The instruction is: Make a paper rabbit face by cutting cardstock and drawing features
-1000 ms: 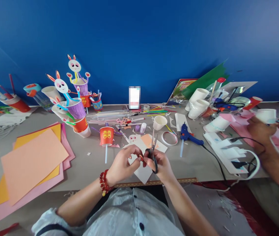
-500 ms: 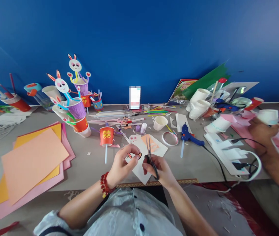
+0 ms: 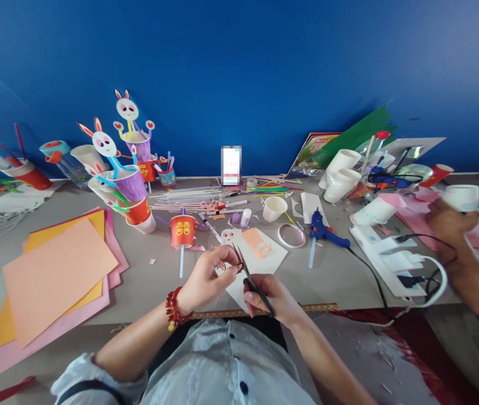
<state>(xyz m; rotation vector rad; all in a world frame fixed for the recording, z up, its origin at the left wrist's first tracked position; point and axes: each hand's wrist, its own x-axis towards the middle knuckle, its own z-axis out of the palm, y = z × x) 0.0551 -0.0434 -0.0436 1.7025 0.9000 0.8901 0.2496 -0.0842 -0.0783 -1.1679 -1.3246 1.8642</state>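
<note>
My left hand [image 3: 208,278] pinches a small black-edged orange paper ear [image 3: 240,268] between thumb and fingertips. Black-handled scissors [image 3: 260,297] are gripped in my right hand [image 3: 279,298], their slightly parted blades right at the ear. I cannot tell whether the blades are cutting it. Under both hands lies a white paper sheet [image 3: 274,260], with an orange paper piece [image 3: 253,241] with cut-outs on top. Another ear cutout [image 3: 222,265] shows just behind my left fingers. Farther back is a white rabbit face [image 3: 227,235], and left of it stands a red paper cup [image 3: 182,232] with straws.
Finished rabbit cups [image 3: 127,185] stand at left behind stacked coloured paper [image 3: 58,275]. A white cup [image 3: 275,208], tape roll [image 3: 291,235], blue glue gun [image 3: 326,232] and power strip [image 3: 385,261] lie to the right. A co-worker's hand [image 3: 452,222] holds a white cup.
The scissors have swung from pointing up, away from the ear, to tilting left with the blades at it. My right hand has turned slightly; my left hand keeps the ear pinched.
</note>
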